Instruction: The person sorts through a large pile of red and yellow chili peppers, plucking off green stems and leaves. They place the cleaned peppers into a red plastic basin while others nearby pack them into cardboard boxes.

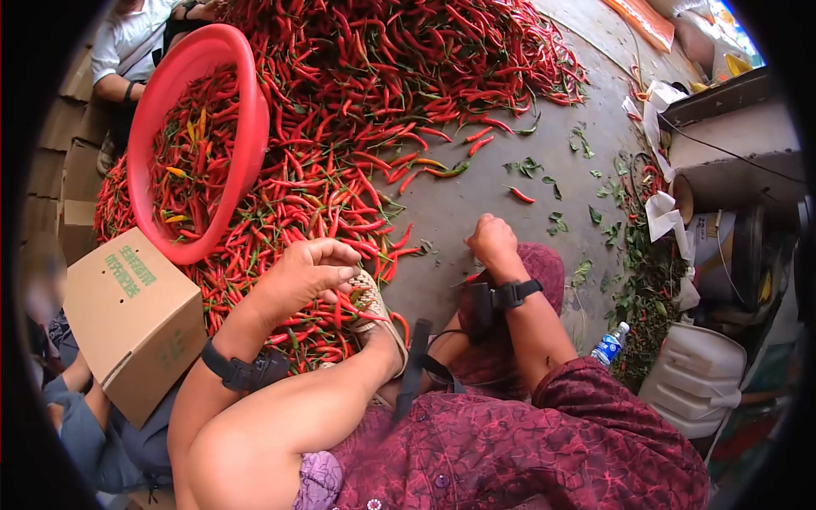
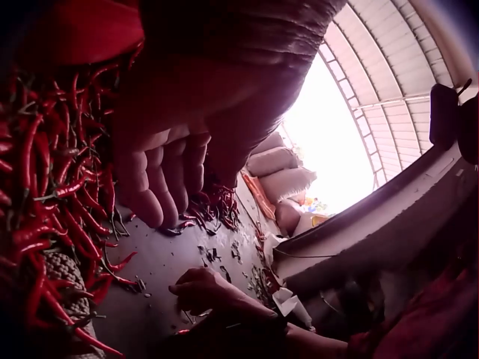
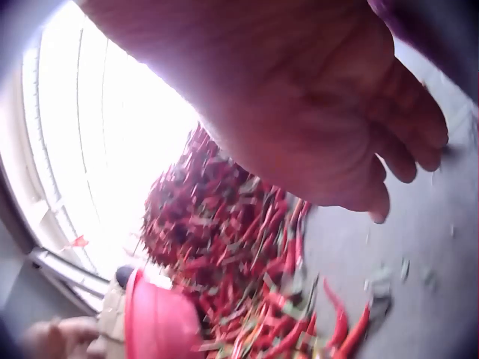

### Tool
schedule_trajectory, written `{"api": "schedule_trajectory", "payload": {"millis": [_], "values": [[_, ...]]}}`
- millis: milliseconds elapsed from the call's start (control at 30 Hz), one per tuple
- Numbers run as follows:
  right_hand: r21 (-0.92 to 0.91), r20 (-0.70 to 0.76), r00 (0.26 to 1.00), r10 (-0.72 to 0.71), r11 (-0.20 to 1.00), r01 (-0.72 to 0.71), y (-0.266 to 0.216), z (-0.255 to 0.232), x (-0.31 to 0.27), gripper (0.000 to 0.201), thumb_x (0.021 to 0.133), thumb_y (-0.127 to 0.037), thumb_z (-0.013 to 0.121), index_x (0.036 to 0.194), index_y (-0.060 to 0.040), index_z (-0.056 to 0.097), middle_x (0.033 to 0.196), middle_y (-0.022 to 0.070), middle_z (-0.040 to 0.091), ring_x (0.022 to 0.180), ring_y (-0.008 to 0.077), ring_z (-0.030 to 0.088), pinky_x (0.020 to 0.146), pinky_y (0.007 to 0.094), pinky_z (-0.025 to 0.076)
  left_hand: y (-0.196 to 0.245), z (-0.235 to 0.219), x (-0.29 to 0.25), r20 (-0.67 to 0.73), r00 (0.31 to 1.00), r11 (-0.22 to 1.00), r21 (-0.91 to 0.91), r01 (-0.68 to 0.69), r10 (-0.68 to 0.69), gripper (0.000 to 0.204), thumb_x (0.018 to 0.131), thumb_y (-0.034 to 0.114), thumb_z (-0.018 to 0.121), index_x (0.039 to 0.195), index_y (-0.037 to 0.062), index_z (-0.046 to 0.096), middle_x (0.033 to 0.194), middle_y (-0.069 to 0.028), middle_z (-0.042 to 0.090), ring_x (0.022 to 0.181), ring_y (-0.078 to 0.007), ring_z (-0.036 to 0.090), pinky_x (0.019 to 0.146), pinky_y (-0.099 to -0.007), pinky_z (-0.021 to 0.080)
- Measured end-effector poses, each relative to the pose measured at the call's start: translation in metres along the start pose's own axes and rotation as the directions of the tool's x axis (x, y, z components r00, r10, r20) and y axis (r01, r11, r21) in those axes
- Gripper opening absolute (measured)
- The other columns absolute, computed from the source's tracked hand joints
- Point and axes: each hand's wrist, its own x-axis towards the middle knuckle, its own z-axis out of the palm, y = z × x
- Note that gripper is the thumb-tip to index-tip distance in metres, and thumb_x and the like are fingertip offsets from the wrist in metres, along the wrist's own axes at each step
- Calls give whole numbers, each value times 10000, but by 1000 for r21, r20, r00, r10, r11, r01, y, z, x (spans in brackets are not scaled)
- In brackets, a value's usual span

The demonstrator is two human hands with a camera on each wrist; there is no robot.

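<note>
My left hand (image 1: 310, 274) hovers over the near edge of the red chili peppers (image 1: 340, 229), its fingers loosely bent and nothing held in them. In the left wrist view its fingers (image 2: 161, 179) hang relaxed beside the peppers. My right hand (image 1: 493, 242) is above the grey floor (image 1: 442, 221), right of the heap. Seen from the right wrist, its fingers (image 3: 400, 142) droop slightly bent with no pepper among them. A woven shoe (image 1: 371, 306) is just under the left hand, with peppers around it.
A tilted pink basin (image 1: 255, 127) full of peppers leans on the heap. Left of me stands a cardboard box (image 1: 132, 310); another person (image 1: 136, 42) sits behind the basin. To the right are scattered leaves (image 1: 637, 280), a water bottle (image 1: 609, 343) and a white plastic container (image 1: 693, 374).
</note>
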Motion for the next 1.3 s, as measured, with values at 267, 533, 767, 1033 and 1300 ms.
{"api": "schedule_trajectory", "payload": {"millis": [267, 533, 767, 1033, 1300], "values": [[12, -21, 999, -28, 1000, 28, 8, 8, 14, 217, 837, -101, 473, 1020, -9, 542, 1020, 227, 620, 974, 371, 605, 842, 435, 493, -21, -8, -2, -141, 989, 999, -5, 35, -35, 233, 853, 117, 585, 1064, 17, 586, 919, -48, 649, 745, -92, 613, 609, -213, 510], [913, -269, 870, -413, 179, 367, -77, -51, -6, 395, 702, 43, 644, 1067, -6, 502, 835, 79, 638, 732, 132, 612, 626, 265, 501, -71, -2, 6, -18, 997, 997, -1, 77, -77, 254, 857, 160, 614, 1071, 23, 608, 867, -36, 638, 710, -88, 601, 577, -217, 499], [820, -493, 560, -666, -141, 554, -252, -164, -39, 430, 755, -46, 680, 1155, -2, 527, 866, 61, 615, 768, 113, 581, 671, 256, 485, -66, -4, -1, -22, 996, 991, 100, 85, -83, 275, 858, 177, 595, 1087, 25, 606, 811, -24, 619, 686, -94, 588, 576, -228, 490], [483, -363, 859, -362, 715, 506, -85, -121, 96, 201, 673, -183, 724, 741, -11, 643, 592, 58, 597, 567, 135, 577, 543, 297, 473, -114, -10, 3, -98, 988, 989, 81, 124, -116, 221, 824, 200, 649, 979, 42, 637, 794, -40, 632, 663, -101, 588, 536, -253, 479], [291, -69, 998, 14, 957, 6, 128, -78, 105, 247, 672, -172, 774, 823, -18, 652, 646, 72, 616, 543, 146, 589, 451, 318, 482, -124, -25, 8, -43, 962, 952, 141, 273, -270, 285, 848, 198, 606, 1078, 30, 587, 866, -52, 642, 725, -120, 612, 595, -267, 499]]}}
